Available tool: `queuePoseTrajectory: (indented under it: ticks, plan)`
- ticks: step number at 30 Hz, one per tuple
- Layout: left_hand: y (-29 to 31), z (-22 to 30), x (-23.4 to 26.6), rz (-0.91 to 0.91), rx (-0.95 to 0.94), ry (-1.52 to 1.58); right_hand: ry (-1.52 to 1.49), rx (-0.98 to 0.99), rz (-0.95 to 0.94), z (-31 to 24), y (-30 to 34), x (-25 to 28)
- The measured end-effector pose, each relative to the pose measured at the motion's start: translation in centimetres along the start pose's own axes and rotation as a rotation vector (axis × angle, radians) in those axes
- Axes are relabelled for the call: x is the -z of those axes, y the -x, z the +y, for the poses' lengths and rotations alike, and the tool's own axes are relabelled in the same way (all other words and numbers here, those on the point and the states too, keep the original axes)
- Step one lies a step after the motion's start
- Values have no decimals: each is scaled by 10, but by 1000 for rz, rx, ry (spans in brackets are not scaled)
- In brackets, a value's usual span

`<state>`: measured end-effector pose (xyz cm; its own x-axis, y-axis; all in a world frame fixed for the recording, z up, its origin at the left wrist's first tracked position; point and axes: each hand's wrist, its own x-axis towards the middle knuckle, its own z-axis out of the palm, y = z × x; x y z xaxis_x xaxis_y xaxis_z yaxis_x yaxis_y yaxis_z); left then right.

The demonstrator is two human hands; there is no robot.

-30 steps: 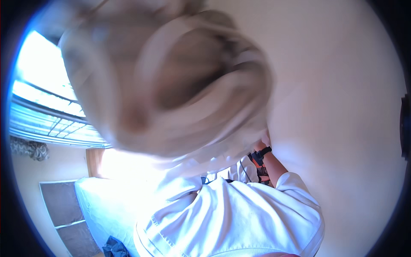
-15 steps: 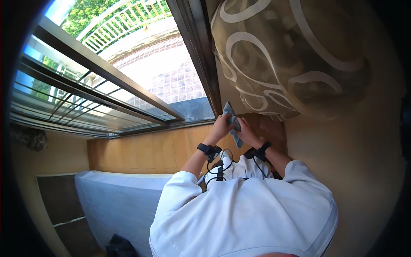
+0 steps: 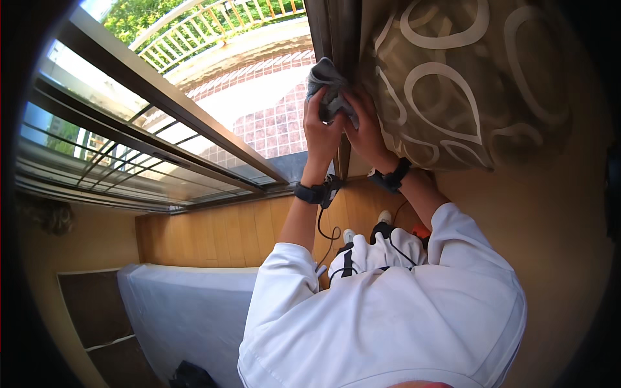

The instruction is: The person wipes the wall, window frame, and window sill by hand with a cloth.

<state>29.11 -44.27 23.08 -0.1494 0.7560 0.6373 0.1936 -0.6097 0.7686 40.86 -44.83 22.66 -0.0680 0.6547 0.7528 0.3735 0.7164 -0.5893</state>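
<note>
A grey cloth is bunched between my two raised hands, up against the dark door frame. My left hand grips its left lower side, fingers bent around it. From the right, my right hand closes on the same cloth, its fingers pointing up along the frame. Part of the cloth is hidden behind the fingers. A black band with a small device sits on each wrist, and a cable hangs from the left one.
Left of the hands, sliding glass panels with bars stand beside the opening onto a tiled balcony with a railing. A patterned brown curtain bulges at the right. Below lie a wooden floor and a plastic-wrapped mattress.
Both hands have risen with the cloth, from low by the sill to higher on the door frame. My arms are stretched further forward, and the view has shifted slightly.
</note>
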Motion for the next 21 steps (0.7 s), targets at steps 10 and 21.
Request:
queuePoseTrajectory:
  ticks: [10,21]
  plan:
    - [-7,-41,-4,-57,233,73,122,-76,-52,19,21,-2]
    - [-38,-13,5,-151,238,216,23,10,-76,23,2,11]
